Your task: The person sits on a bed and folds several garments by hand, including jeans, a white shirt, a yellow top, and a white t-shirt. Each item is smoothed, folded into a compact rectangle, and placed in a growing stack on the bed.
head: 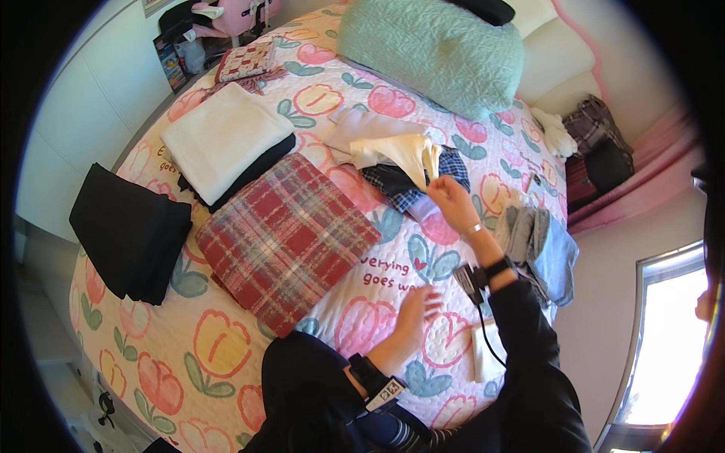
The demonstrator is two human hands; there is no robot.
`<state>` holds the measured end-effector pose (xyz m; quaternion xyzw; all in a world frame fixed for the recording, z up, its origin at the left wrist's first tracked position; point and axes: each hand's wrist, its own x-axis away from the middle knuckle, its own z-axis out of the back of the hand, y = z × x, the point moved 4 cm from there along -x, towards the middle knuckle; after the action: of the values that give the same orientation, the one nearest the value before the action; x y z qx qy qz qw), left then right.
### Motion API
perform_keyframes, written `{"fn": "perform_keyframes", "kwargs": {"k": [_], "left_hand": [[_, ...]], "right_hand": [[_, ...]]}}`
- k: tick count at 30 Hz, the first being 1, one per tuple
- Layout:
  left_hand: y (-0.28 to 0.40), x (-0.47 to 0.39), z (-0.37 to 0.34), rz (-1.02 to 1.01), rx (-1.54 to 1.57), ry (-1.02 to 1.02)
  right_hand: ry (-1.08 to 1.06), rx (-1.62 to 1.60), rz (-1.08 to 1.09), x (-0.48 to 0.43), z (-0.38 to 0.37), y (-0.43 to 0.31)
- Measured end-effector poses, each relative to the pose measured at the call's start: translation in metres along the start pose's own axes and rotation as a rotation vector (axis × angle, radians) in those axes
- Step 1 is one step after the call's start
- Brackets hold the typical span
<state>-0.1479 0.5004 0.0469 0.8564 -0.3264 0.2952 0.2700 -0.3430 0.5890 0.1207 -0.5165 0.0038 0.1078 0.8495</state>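
Note:
My right hand pinches a corner of a pale yellow garment, lifting it off a small heap of clothes. Under it lie a dark blue checked cloth and a light lilac-grey garment, partly covered. My left hand hovers over the tulip-print quilt with nothing in it, its fingers apart and slightly blurred. Left of both hands is a folded red plaid blanket. Beyond it, a folded white cloth rests on a black one.
A black folded stack lies at the bed's left. Folded grey trousers and blue jeans sit on the right, near a small white cloth. A green quilted bundle and a patterned fringed textile are farther back.

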Motion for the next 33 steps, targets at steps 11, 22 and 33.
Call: {"fn": "perform_keyframes", "kwargs": {"k": [11,22,33], "left_hand": [[0.017,-0.015,0.002,-0.109,0.284,-0.409],[0.018,0.006,-0.006,-0.411,-0.356,-0.221],[0.024,-0.031,0.014,-0.397,-0.332,-0.197]], "right_hand": [[-0.447,-0.249,-0.432,0.307,0.045,-0.125],[-0.324,-0.184,-0.542,0.417,0.066,-0.074],[0.636,-0.495,-1.152,0.460,0.108,0.057]]}}
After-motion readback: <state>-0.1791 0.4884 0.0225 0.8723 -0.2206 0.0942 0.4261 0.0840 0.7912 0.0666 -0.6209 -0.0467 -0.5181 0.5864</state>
